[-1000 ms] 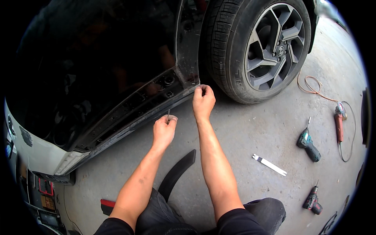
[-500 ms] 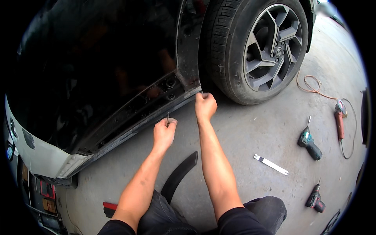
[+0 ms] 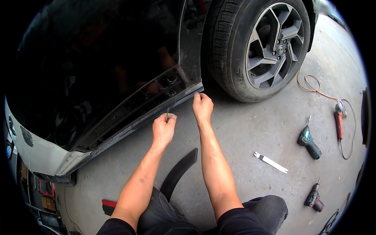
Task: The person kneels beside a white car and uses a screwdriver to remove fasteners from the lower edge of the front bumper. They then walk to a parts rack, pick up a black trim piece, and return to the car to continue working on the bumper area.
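My left hand (image 3: pixel 163 131) is closed in a pinch just off the lower edge of the dark car body. A thin, short metal rod (image 3: pixel 168 111) sticks up from between its fingers; its exact kind cannot be made out. My right hand (image 3: pixel 203 109) is closed at the rear end of the car's sill (image 3: pixel 178 95), close to the tyre (image 3: pixel 229 51). Its fingertips are at the sill's edge, and whatever they grip is hidden. Along the sill runs a recessed strip with several holes and plugs (image 3: pixel 171 79).
A curved black trim piece (image 3: pixel 178 172) lies between my forearms. To the right on the concrete floor (image 3: pixel 250 129) are a white pry tool (image 3: pixel 272 163), a teal cordless driver (image 3: pixel 308 141), a drill (image 3: pixel 314 197) and a red corded power tool (image 3: pixel 339 121).
My right hand has shifted slightly left along the sill edge, its fingers drawn in more tightly. My left hand has risen slightly, still pinching the rod.
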Available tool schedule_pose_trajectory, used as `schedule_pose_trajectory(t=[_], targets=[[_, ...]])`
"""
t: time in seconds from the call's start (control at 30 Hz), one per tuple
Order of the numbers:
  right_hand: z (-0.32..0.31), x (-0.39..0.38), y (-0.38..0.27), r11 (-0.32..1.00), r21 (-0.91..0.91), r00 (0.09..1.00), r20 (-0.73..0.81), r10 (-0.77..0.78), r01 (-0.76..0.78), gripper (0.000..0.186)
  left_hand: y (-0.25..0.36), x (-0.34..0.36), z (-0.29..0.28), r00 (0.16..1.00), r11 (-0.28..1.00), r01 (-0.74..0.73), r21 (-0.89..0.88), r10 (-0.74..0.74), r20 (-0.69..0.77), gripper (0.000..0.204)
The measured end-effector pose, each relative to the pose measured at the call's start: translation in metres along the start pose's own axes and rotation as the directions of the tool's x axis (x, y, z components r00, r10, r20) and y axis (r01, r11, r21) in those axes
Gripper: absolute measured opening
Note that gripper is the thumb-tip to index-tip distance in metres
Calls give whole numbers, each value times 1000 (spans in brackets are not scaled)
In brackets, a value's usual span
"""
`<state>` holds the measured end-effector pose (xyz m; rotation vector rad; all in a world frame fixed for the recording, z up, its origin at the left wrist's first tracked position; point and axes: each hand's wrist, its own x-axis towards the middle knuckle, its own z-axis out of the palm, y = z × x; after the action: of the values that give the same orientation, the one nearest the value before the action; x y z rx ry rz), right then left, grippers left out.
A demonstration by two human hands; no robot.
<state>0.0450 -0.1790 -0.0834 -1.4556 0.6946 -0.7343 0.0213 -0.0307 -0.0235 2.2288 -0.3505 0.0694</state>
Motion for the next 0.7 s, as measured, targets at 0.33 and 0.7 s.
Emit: schedule_pose_trajectory(t=[0.33,0.7], targets=[[13,7,-20,760,562,940,277,199,-326,23,6,-4,-3,1000,999,19,43,-20,18,15],[17,26,-28,592,609,848,337,409,-528,20,8,-6,-2,999,997,17,73,-20,41,17]])
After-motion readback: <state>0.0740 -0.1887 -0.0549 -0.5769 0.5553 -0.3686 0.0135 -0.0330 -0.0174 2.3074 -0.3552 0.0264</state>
